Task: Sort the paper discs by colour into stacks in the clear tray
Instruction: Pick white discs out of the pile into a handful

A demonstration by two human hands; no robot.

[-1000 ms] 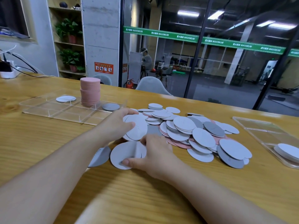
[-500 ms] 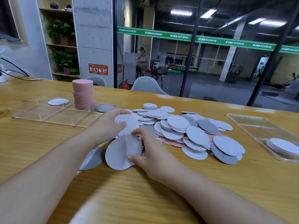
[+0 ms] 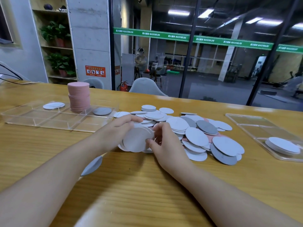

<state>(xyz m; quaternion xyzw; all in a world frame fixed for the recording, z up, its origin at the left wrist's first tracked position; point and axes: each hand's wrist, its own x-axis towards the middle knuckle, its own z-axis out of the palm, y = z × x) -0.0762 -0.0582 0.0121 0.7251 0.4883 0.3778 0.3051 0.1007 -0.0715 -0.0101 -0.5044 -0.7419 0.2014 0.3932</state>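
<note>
Cupping white discs (image 3: 136,140), left hand (image 3: 114,128), right hand (image 3: 165,143)

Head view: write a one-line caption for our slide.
Both hands gather white discs beside the clear tray.

I'm reaching both forearms in over the table, converging. My left hand (image 3: 114,128) is curling its fingers over the far edge of a bunch of white discs (image 3: 136,139); my right hand (image 3: 164,141) is pinching the near edge.
</note>
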